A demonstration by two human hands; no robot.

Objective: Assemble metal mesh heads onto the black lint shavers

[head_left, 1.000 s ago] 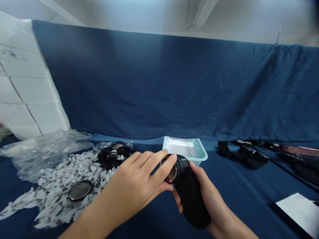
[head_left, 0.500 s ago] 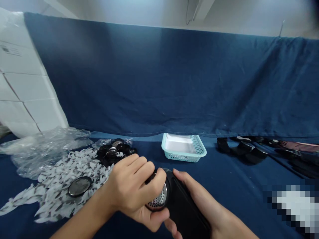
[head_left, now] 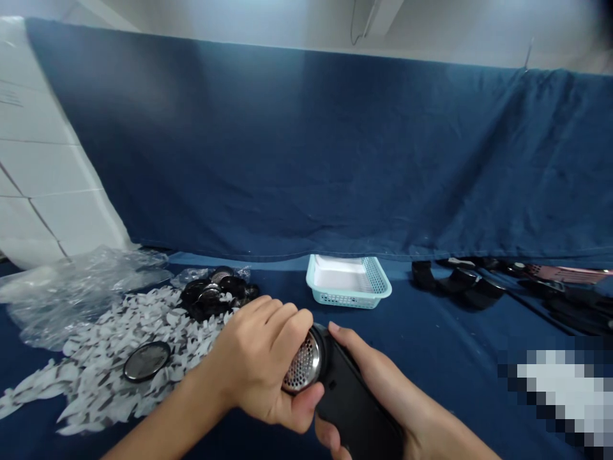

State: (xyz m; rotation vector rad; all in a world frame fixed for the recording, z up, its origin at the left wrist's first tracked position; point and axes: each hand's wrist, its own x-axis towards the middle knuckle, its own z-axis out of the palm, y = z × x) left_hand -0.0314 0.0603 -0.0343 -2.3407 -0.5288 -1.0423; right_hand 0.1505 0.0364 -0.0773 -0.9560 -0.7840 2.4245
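The black handheld device (head_left: 357,409) is held above the near part of the table (head_left: 450,342), between the two hands, its lower end running to the bottom edge of the view. Its round perforated metal head (head_left: 306,364) points to the left. The left hand (head_left: 263,361) has its grip closed around the head's rim, the curled fingers covering part of the metal. The right hand (head_left: 380,380) has its grip wrapped around the body.

Just beyond the left forearm, which hides part of it, spreads a pile of pale, leaf-shaped pieces (head_left: 119,329) with a dark-rimmed disc (head_left: 146,362) lying on top. At the pile's far edge sit clustered black round parts (head_left: 205,306), and crumpled clear plastic (head_left: 81,297) lies to their left. Straight ahead, past the device, stands a light-blue basket (head_left: 352,300) with a white liner (head_left: 338,275). Black curved pieces (head_left: 462,291) lie right of it, and a pink slatted item (head_left: 567,275) farther right. A blue curtain (head_left: 287,153) closes off the far side. At the near right, a pale patch is too pixelated to identify.
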